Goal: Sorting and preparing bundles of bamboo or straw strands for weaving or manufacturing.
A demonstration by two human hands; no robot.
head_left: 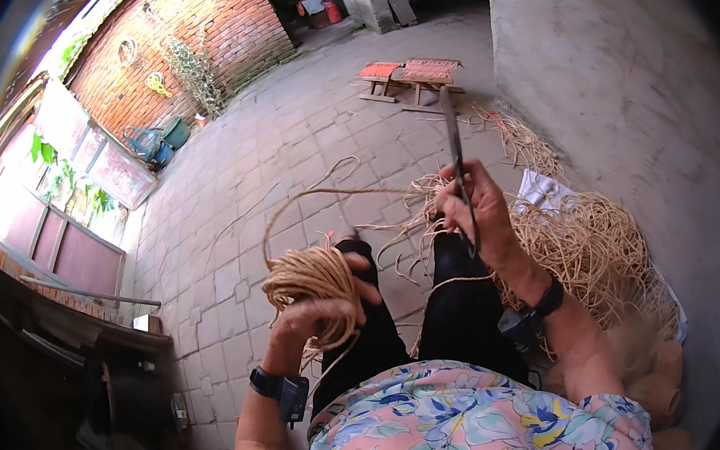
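We logged tan twine (pixel 309 284), black scissors (pixel 459 169), black trousers (pixel 463 318), a pink, blue and yellow floral shirt (pixel 479 429), black wristbands (pixel 267 383), red brick wall (pixel 197 34), grey paving (pixel 280 159).

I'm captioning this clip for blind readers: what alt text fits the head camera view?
Seen from above, a seated person's left hand grips a coil of tan cord, while the right hand holds dark scissors and a strand arcing from the coil. A loose heap of the same cord lies to the right on the paved courtyard floor, with small wooden stools beyond.
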